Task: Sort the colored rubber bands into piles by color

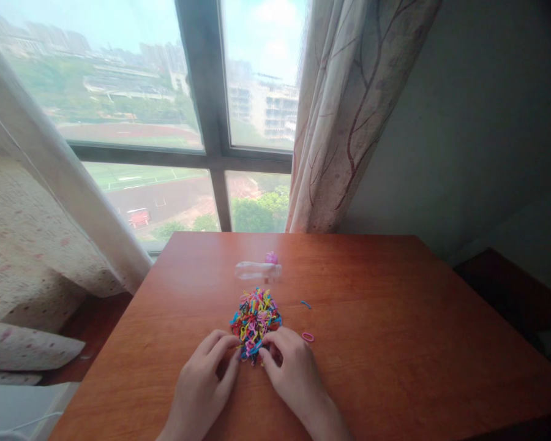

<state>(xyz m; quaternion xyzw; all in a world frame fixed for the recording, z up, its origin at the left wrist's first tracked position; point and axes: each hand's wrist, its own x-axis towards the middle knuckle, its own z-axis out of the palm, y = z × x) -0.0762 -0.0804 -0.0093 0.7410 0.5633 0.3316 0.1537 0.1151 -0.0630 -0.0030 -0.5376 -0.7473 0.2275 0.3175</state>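
A heap of small colourful hair ties (256,318) in yellow, pink, blue, red and black lies near the middle of the wooden table. My left hand (211,364) reaches the heap's near left edge, thumb and forefinger bent close together; what lies between the tips is too small to make out. On the near right side, my right hand (290,361) has its thumb and forefinger pinched at a blue hair tie (258,349) on the heap. A pink hair tie (308,337) lies apart, just right of my right hand. Farther back is a blue hair tie (305,304), also loose.
Behind the heap, a clear plastic bottle or tube (252,270) lies on its side, with a pink-purple object (270,258) just beyond. The wooden table (371,318) reaches to a window with curtains (335,122). A white surface (22,407) stands at lower left.
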